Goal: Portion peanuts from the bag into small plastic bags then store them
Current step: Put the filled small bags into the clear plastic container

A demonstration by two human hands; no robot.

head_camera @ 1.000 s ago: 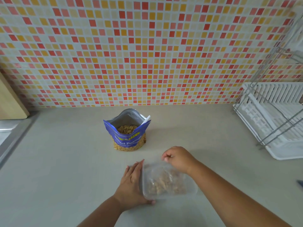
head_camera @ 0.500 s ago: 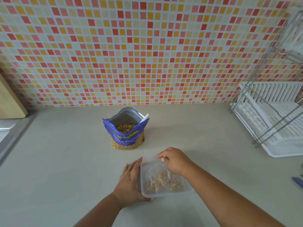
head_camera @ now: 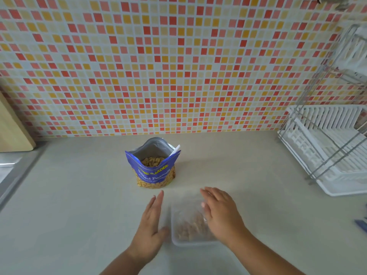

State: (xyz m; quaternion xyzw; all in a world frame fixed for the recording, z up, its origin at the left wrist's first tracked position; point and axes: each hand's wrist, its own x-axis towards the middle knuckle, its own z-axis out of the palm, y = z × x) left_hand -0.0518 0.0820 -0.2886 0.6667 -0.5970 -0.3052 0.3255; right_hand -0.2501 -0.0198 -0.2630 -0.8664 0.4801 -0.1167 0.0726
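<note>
A mosaic tile wall (head_camera: 178, 66) in red, orange and cream fills the upper half of the view. Below it runs the pale surface (head_camera: 69, 205). A white dish rack (head_camera: 333, 147) with a wire frame stands at the surface's right end, and a wooden cutting board (head_camera: 12, 132) leans at the left.

Toward the back of the surface stands the blue bag of salted peanuts (head_camera: 154, 171), upright with its mouth open and nuts showing inside. Something white sticks out at its right rim; I cannot tell what it is.

Nearer the person, well in front of that bag, a small clear plastic bag (head_camera: 188, 225) lies flat with a portion of peanuts gathered in its lower half.

The left hand (head_camera: 151, 225) stands on its edge just beside the small bag's left side, fingers straight and together, holding nothing. Whether its thumb touches the bag's corner is unclear. The right hand (head_camera: 220, 213) lies flat over the bag's right part with fingers extended and loosely spread, gripping nothing; it is slightly blurred.

This looks like the flattening and closing of one filled portion. To do it well, the nuts should be settled away from the bag's far end, so that none sit in the closure. The left hand can brace the side while the right palm smooths the air out toward the opening. Then the seal should be pressed from one end to the other, firmly but without crushing the peanuts.
</note>
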